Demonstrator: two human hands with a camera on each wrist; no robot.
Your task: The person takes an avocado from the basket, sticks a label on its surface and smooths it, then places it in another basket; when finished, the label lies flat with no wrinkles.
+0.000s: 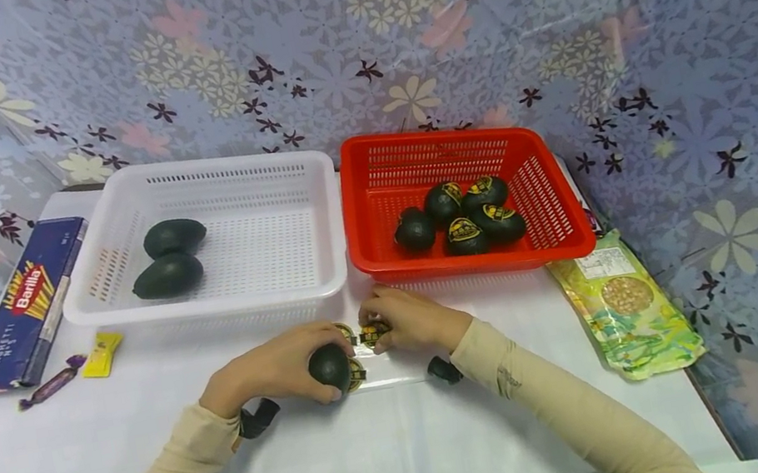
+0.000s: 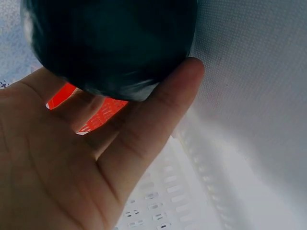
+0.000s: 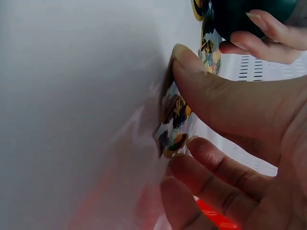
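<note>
- While the left hand [image 1: 273,367] is gripping a dark green avocado [image 1: 330,369] at the sticker sheet's edge, the smooth skin is inviting a slip; if the thumb slackens, the fruit could roll away.
- Just beside it, the right hand [image 1: 409,318] is bending thumb and fingers narrowly about a black-and-gold sticker [image 3: 176,120]; I cannot tell whether they are pinching it or only touching. A hasty tug could crease or tear it.
- Beneath, the glossy sticker sheet [image 1: 395,370] is lying unpinned, as far as I can judge, so pulling could drag it along. The avocado is crowding neighbouring stickers, and a careless nudge could scuff them.
- Farther out, the white basket [image 1: 223,300] is holding two avocados [image 1: 169,276] and the red basket [image 1: 475,263] five, most showing stickers; being heaped together, those could be rubbing labels loose.
</note>
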